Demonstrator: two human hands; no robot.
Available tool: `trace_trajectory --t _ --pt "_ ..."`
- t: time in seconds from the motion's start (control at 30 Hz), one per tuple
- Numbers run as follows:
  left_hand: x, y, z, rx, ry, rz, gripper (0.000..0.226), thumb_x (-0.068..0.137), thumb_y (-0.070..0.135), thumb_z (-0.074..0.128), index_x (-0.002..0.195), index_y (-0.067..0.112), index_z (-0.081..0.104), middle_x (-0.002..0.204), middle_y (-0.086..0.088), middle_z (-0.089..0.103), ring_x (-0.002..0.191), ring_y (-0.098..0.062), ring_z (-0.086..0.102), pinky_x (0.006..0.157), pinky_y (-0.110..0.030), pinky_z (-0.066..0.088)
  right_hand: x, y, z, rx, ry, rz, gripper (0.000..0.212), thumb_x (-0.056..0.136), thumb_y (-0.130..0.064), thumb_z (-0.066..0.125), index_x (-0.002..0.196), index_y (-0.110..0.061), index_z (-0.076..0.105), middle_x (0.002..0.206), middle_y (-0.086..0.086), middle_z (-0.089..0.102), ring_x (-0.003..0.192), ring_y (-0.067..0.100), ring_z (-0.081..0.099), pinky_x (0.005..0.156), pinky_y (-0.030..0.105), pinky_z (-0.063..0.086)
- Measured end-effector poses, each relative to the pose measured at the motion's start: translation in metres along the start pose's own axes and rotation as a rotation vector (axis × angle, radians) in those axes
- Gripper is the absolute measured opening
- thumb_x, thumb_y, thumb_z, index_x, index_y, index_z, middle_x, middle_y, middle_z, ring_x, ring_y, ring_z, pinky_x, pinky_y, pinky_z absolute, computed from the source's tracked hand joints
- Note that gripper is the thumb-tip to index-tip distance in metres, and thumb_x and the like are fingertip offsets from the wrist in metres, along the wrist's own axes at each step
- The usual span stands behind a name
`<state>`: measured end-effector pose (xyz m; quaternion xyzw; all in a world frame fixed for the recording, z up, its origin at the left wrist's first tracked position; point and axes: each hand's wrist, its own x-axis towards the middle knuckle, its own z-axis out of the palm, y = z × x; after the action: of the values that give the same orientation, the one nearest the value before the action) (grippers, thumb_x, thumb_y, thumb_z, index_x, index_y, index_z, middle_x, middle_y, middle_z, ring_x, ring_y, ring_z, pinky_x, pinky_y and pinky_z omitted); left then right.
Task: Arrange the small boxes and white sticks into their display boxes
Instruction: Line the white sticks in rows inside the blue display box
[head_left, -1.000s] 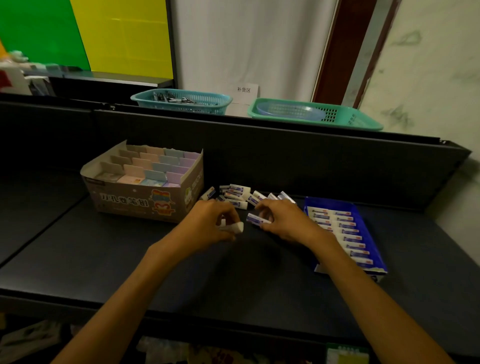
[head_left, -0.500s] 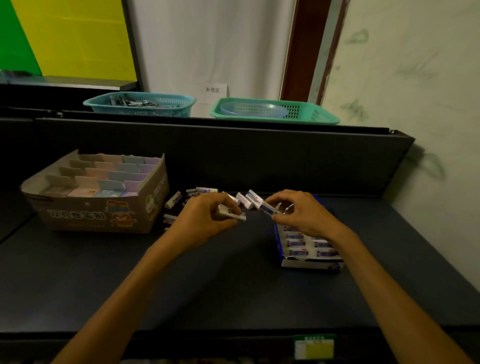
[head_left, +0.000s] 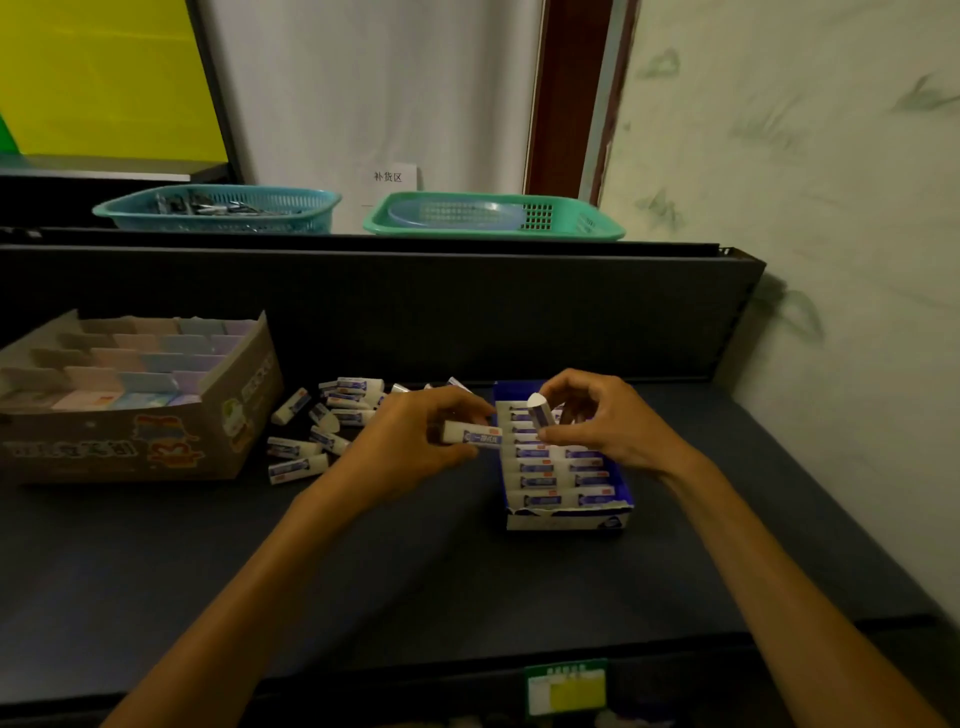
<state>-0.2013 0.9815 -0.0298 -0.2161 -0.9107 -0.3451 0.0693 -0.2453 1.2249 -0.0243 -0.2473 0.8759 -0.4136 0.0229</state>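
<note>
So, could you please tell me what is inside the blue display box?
The blue display box holds two columns of white sticks lying flat. The right hand covers its far end.

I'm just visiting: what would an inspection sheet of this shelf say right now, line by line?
Surface: dark shelf, bare at the front.
Job's things: blue display box holds rows of white sticks; loose sticks lie in a pile beside the cardboard display box, which holds pastel small boxes.
Clutter: nothing seen.
Grippers: left hand holds a stick flat; right hand holds a stick on end over the blue box.
Cables: nothing seen.
Surroundings: two green baskets behind; wall at right.
</note>
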Motion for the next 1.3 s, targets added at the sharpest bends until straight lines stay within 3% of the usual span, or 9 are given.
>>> trace_trajectory --t 0.17,0.37,0.5,0.8,1.0,1.13,1.23,1.3 --pt "0.011 0.012 0.012 0.121 -0.042 0.012 0.037 0.087 0.021 0.063 0.122 0.032 0.055 0.120 0.016 0.051 0.087 0.009 0.048 0.070 -0.008 0.042 -0.010 0.007 -0.010 0.141 -0.032 0.017 0.034 0.077 -0.015 0.075 0.107 -0.023 0.061 0.105 -0.005 0.065 0.097 0.007 0.065 0.084 0.030 0.055" --pt "0.015 0.023 0.023 0.012 -0.082 -0.017 0.035 0.090 0.018 0.058 0.121 0.034 0.052 0.122 0.008 0.055 0.103 0.001 0.054 0.072 -0.011 0.048 -0.021 0.017 -0.023 0.152 -0.034 0.066 0.024 0.079 -0.012 0.073 0.100 -0.021 0.064 0.105 -0.006 0.066 0.097 0.004 0.065 0.080 0.026 0.054" --pt "0.017 0.028 0.030 -0.037 -0.086 -0.027 0.033 0.091 0.018 0.056 0.119 0.034 0.051 0.120 0.012 0.050 0.098 0.003 0.054 0.068 -0.009 0.048 -0.027 0.023 -0.030 0.147 -0.045 0.075 0.024 0.081 -0.012 0.070 0.103 -0.020 0.064 0.108 -0.006 0.065 0.099 0.002 0.064 0.077 0.022 0.054" --pt "0.015 0.032 0.037 -0.043 -0.071 -0.017 0.028 0.090 0.019 0.057 0.114 0.032 0.057 0.121 0.008 0.054 0.108 -0.005 0.055 0.080 -0.017 0.051 -0.037 0.029 -0.035 0.050 -0.042 0.027 0.020 0.083 -0.025 0.069 0.103 -0.029 0.066 0.111 -0.013 0.063 0.102 -0.002 0.060 0.079 0.022 0.053" --pt "0.016 0.038 0.039 0.058 -0.011 -0.017 0.030 0.091 0.018 0.056 0.120 0.025 0.057 0.121 0.007 0.055 0.104 0.001 0.050 0.075 -0.006 0.040 -0.043 0.027 -0.036 0.031 -0.102 0.003 0.025 0.085 -0.022 0.067 0.106 -0.032 0.060 0.113 -0.009 0.062 0.105 0.003 0.061 0.086 0.024 0.053" --pt "0.017 0.042 0.040 0.124 0.004 -0.001 0.028 0.092 0.018 0.055 0.118 0.027 0.057 0.119 0.009 0.053 0.105 -0.001 0.049 0.082 -0.014 0.043 -0.045 0.024 -0.035 -0.005 -0.130 0.006 0.031 0.087 -0.020 0.065 0.115 -0.030 0.057 0.118 -0.008 0.059 0.108 0.005 0.059 0.088 0.023 0.052" --pt "0.017 0.042 0.039 0.194 0.005 0.032 0.028 0.091 0.019 0.055 0.117 0.029 0.058 0.120 0.007 0.052 0.108 -0.006 0.048 0.080 -0.011 0.036 -0.047 0.020 -0.037 -0.042 -0.147 -0.019 0.032 0.085 -0.021 0.067 0.114 -0.030 0.058 0.118 -0.008 0.060 0.109 0.002 0.057 0.090 0.021 0.050" --pt "0.015 0.043 0.037 0.246 0.007 0.053 0.028 0.091 0.020 0.056 0.118 0.028 0.058 0.118 0.009 0.052 0.099 0.003 0.040 0.077 -0.007 0.031 -0.047 0.019 -0.037 -0.074 -0.177 -0.016 0.032 0.083 -0.021 0.069 0.112 -0.031 0.060 0.117 -0.009 0.061 0.109 0.001 0.056 0.089 0.019 0.049"
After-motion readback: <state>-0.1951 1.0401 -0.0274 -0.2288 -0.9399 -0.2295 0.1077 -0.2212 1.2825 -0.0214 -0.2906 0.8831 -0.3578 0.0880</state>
